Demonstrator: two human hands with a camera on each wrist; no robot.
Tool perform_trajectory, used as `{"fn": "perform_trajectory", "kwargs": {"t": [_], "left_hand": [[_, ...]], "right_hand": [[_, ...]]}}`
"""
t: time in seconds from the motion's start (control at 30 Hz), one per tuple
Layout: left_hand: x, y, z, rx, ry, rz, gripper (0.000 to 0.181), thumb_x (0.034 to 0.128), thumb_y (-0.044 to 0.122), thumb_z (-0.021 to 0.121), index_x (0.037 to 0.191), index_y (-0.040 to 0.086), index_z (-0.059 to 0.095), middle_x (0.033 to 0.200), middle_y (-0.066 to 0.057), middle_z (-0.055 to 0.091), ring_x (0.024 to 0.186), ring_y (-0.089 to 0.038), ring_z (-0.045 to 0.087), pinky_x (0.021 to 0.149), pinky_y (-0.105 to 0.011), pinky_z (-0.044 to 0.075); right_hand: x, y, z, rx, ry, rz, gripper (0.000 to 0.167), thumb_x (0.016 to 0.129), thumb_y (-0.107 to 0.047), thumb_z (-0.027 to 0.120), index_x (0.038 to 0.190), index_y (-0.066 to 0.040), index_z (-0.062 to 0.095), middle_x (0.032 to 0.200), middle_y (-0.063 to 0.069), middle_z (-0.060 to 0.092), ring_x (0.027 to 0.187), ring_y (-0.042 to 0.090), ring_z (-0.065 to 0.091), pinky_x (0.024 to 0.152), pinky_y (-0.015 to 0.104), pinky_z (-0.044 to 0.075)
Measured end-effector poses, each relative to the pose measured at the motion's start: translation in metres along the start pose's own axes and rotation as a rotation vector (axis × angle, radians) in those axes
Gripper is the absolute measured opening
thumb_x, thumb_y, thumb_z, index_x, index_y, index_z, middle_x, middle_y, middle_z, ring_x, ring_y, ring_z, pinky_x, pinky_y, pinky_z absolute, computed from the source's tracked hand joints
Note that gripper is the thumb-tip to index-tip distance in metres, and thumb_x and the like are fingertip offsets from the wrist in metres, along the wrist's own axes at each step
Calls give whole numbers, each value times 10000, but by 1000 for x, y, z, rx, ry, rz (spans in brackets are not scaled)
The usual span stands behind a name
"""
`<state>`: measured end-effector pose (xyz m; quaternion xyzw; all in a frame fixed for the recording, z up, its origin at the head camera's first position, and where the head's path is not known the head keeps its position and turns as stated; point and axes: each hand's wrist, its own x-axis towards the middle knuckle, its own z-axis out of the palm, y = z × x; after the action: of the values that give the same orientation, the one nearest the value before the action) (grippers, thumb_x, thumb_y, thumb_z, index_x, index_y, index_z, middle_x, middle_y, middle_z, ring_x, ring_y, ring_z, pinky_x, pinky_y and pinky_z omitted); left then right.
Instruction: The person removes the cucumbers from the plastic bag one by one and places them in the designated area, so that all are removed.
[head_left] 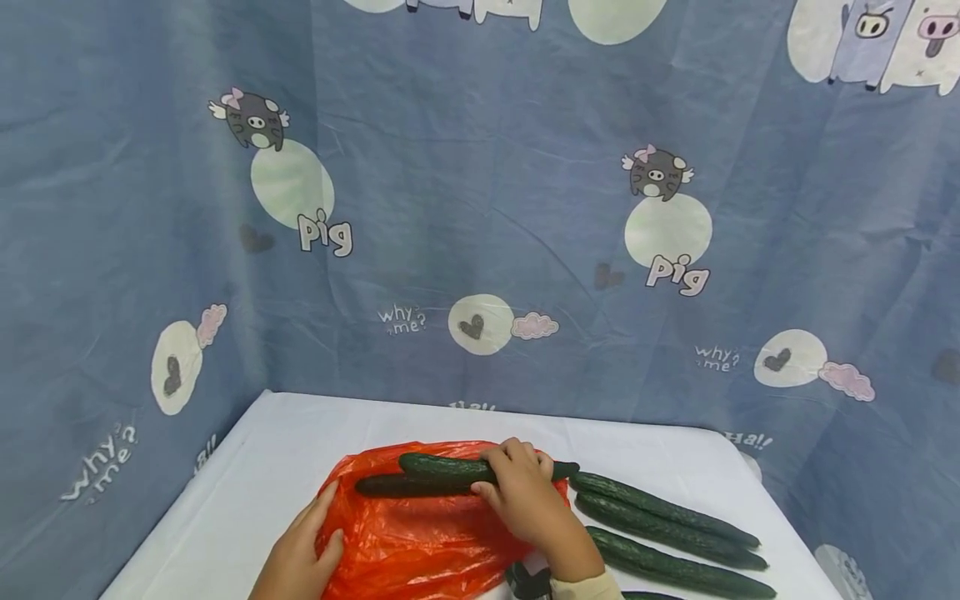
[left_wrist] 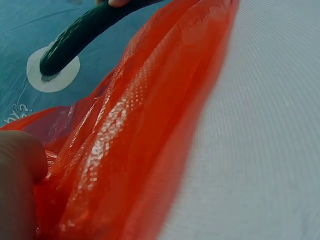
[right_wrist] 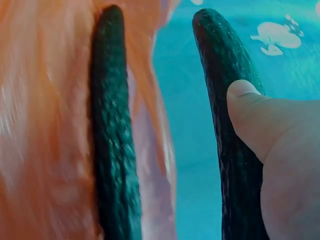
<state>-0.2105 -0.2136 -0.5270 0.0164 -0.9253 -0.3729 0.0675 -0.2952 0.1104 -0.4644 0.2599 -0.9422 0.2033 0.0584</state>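
My right hand [head_left: 525, 492] grips a dark green cucumber [head_left: 442, 467] over the far part of a red plastic bag [head_left: 420, 542]. In the right wrist view the thumb presses along this cucumber [right_wrist: 215, 65]. A second cucumber [head_left: 408, 486] lies on the bag just below the held one; the right wrist view shows that cucumber [right_wrist: 112, 110] apart from it. At the bag's left edge, my left hand [head_left: 300, 546] holds the plastic. Bunched red film [left_wrist: 115, 125] rises beside the left thumb [left_wrist: 20, 170] in the left wrist view; the other left fingertips are hidden there.
Several more cucumbers [head_left: 667, 508] lie side by side on the white table [head_left: 637, 450], right of the bag. A blue curtain [head_left: 480, 208] with pig prints hangs behind and around the table. A dark device [head_left: 528, 581] sits at the right wrist.
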Motion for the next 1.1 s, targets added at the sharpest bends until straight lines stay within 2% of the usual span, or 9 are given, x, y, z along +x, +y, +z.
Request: {"fn": "perform_trajectory", "kwargs": {"t": [0.2, 0.3, 0.43, 0.6, 0.8, 1.1], "left_hand": [[1, 1, 2, -23, -29, -32, 781, 972, 139, 654, 1648, 34, 278, 1612, -256, 427, 1387, -462, 528, 1070, -640, 465], [0, 1, 1, -6, -25, -34, 779, 978, 154, 649, 1652, 46, 274, 1614, -248, 428, 1388, -452, 529, 1076, -641, 468], [0, -1, 0, 1, -22, -24, 782, 981, 162, 652, 1655, 55, 271, 1617, -244, 424, 1392, -448, 526, 1077, -644, 469], [1, -3, 0, 5, -1, 0, 777, 977, 150, 662, 1648, 44, 287, 1604, -250, 440, 1387, -459, 530, 1067, -640, 464], [2, -1, 0, -15, -15, -20, 777, 979, 146, 654, 1652, 46, 277, 1612, -247, 431, 1386, -458, 530, 1061, -622, 458], [1, -1, 2, -31, -26, -34, 776, 981, 133, 646, 1653, 43, 268, 1619, -242, 424, 1385, -459, 533, 1045, -611, 458]], "right_hand": [[-8, 17, -16, 0, 30, 50, 442, 1020, -411, 648, 1395, -180, 617, 1210, -9, 536, 1112, 199, 452, 978, 594, 315], [-11, 25, -22, -11, 50, 57, 429, 1014, -410, 652, 1399, -223, 620, 1193, -22, 540, 1101, 182, 448, 960, 565, 308], [-17, 39, -26, -30, 69, 70, 417, 1002, -396, 670, 1400, -279, 621, 1180, -36, 545, 1098, 170, 453, 956, 547, 299], [-25, 55, -32, -47, 83, 104, 406, 1000, -374, 684, 1393, -287, 628, 1157, -36, 547, 1078, 170, 453, 932, 517, 289], [-34, 76, -45, -50, 88, 160, 396, 987, -361, 696, 1370, -275, 642, 1130, -37, 558, 1063, 173, 459, 923, 530, 303], [-51, 119, -64, -98, 54, 245, 379, 995, -404, 670, 1360, -310, 638, 1111, -43, 571, 1042, 181, 479, 856, 514, 334]]}}
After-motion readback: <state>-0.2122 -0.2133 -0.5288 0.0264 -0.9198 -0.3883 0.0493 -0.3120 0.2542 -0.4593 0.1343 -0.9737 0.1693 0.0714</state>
